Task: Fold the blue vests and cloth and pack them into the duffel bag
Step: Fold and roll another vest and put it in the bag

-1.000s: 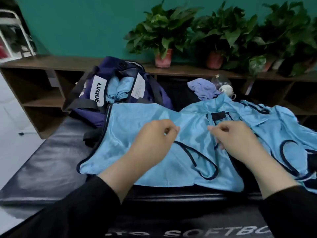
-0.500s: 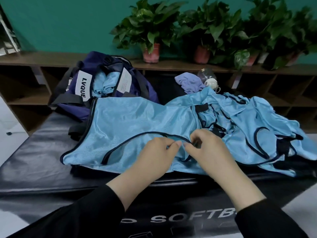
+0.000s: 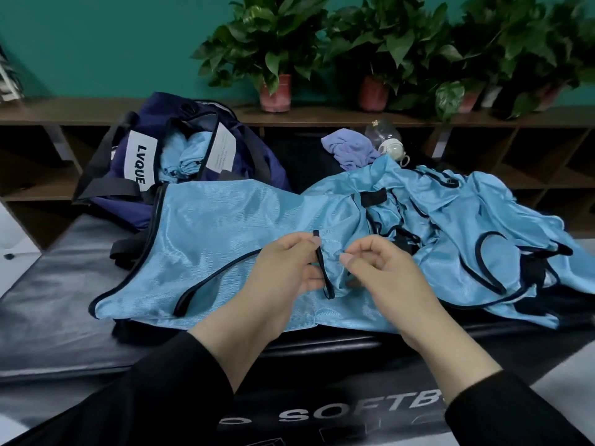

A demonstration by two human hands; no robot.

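Vest [image 3: 225, 239] strap newly lifted between both hands; bag [image 3: 135, 162] label "LVQUE".

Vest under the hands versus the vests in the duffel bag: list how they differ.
The vest under the hands lies spread flat on the black mat; the vests in the duffel bag are bunched into compact rolls. The first shows its dark edge trim; the packed ones show almost none. Both are shiny light-blue fabric.
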